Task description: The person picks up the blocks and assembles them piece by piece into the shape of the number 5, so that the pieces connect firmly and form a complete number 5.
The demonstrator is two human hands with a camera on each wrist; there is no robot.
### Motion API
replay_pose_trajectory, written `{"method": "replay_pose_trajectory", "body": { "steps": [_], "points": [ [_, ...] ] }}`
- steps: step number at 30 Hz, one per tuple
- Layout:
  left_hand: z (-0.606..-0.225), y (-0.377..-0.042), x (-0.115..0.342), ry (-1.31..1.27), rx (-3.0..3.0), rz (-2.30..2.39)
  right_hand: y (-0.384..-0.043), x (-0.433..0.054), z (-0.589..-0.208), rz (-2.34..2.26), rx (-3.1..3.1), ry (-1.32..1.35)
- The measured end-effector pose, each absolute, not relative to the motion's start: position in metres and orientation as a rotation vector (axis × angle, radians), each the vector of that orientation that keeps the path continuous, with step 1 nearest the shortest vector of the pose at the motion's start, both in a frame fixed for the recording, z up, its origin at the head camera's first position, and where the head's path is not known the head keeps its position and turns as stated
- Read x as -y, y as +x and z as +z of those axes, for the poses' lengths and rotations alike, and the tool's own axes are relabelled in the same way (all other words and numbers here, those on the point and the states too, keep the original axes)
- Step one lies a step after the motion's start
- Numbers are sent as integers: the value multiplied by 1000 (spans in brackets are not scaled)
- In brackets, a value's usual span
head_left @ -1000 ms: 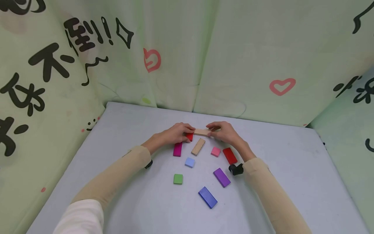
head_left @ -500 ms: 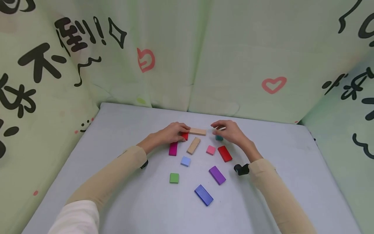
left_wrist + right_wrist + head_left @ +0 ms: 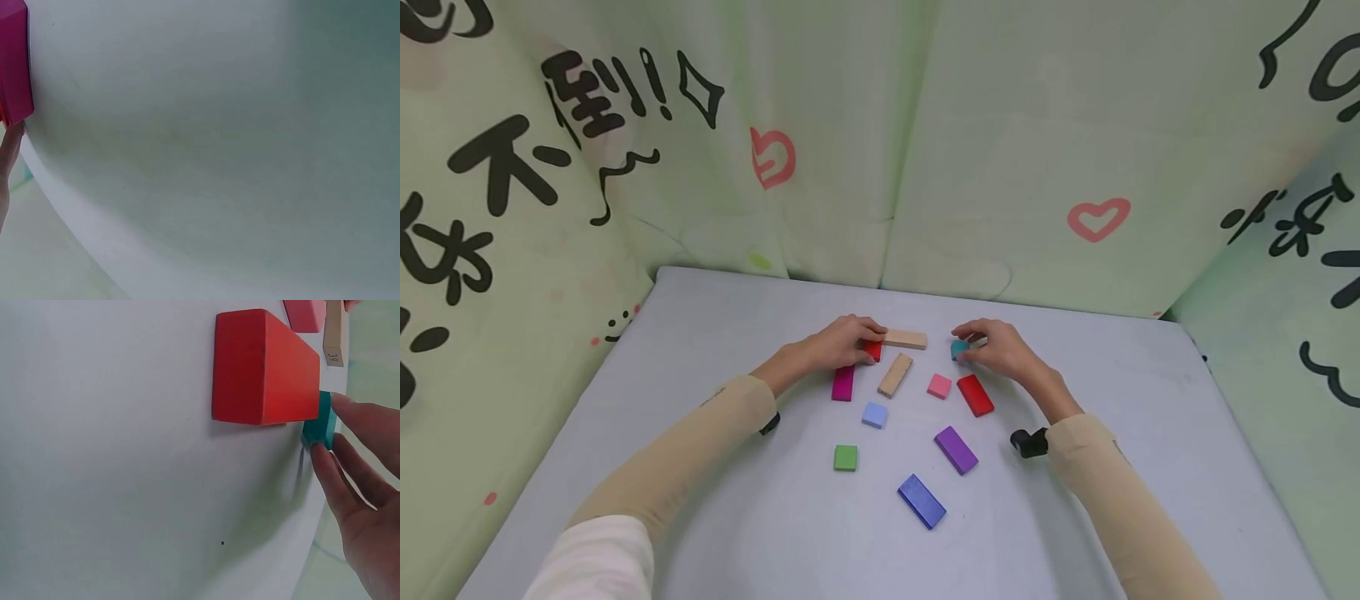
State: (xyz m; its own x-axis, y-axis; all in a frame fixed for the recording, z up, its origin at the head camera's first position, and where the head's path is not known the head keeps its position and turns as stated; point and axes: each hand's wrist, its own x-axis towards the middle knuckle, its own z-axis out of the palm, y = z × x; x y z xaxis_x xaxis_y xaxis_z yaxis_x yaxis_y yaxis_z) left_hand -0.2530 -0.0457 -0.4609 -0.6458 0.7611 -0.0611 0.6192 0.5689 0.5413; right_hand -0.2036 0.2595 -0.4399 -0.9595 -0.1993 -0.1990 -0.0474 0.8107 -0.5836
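In the head view my left hand [image 3: 846, 340] pinches a red block [image 3: 872, 350] between thumb and fingers. The red block's far corner lies beside the left end of a long plain wooden block [image 3: 906, 339]; whether they touch I cannot tell. A magenta block [image 3: 843, 384] lies just below that hand. On the right, my right hand [image 3: 1003, 348] pinches a small teal block [image 3: 959, 348]. The right wrist view shows thumb and fingertips on the teal block [image 3: 323, 422], partly hidden behind a larger red block [image 3: 265, 369]. The left wrist view catches only a few fingers [image 3: 11, 147] and the magenta block [image 3: 14, 62].
Nearer on the white table [image 3: 737, 517] lie a second wooden block [image 3: 895, 375], a pink block [image 3: 939, 386], a light blue block [image 3: 875, 415], a green block [image 3: 846, 457], a purple block [image 3: 956, 450] and a blue block [image 3: 922, 502]. A printed curtain [image 3: 1000, 150] borders the table.
My right hand has let go of the long wooden block's right end, moved right and taken hold of the teal block. My left hand stays at the red block. The head view has shifted slightly.
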Motion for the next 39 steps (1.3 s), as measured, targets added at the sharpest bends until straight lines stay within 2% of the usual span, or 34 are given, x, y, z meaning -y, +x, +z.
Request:
{"method": "replay_pose_trajectory", "body": {
  "steps": [21,39],
  "points": [
    [-459,-253,43,1084,-2526,679,-203,-261,-444,-875,-2745,-216],
    [-459,-252,44,1081,-2520,699,-216,-246,-447,-904,-2751,-273]
  ]
}}
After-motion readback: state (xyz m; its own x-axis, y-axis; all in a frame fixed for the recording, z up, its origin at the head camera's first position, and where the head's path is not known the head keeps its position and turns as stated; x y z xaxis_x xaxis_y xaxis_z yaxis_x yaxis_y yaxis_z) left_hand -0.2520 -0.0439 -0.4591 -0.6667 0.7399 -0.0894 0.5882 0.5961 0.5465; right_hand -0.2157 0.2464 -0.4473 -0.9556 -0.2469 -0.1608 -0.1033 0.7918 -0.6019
